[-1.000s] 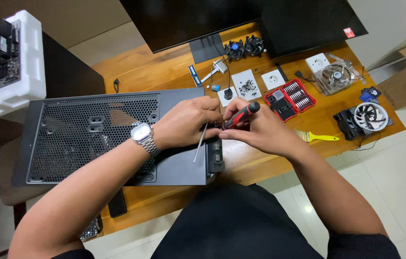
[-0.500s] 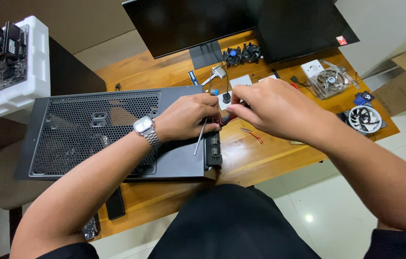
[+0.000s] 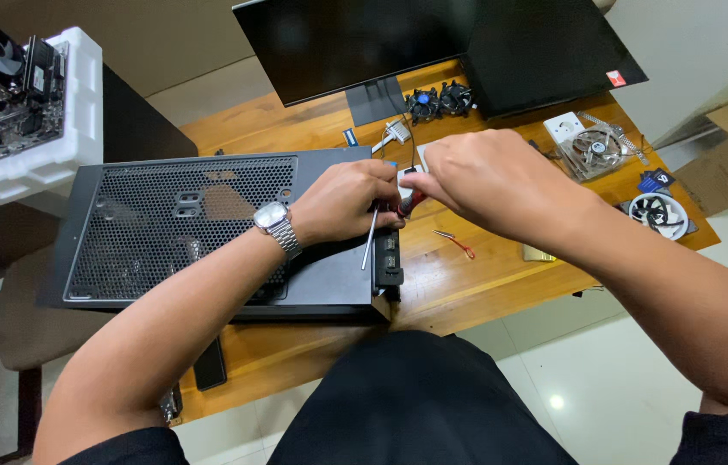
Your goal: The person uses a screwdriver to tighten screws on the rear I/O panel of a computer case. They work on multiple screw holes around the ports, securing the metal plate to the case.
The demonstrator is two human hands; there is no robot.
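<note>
A black computer case (image 3: 209,224) with a mesh side panel lies flat on the wooden table (image 3: 467,284). My left hand (image 3: 342,202), with a silver watch (image 3: 273,217) on its wrist, rests on the case's right end, its fingers curled by the top of a screwdriver's metal shaft (image 3: 369,245). My right hand (image 3: 489,176) covers and grips the screwdriver's red and black handle (image 3: 411,204). The shaft slants down over the case's right edge. Its tip is too small to make out.
A dark monitor (image 3: 338,43) and a black box (image 3: 545,52) stand at the back, with small fans (image 3: 437,99) between them. At right are a packaged cooler fan (image 3: 596,148) and a white fan (image 3: 661,211). A motherboard in white foam (image 3: 19,103) sits at left.
My right hand has moved up and left, closing over the screwdriver handle beside the left hand. The view has tilted, and my right forearm now hides the red bit set.
</note>
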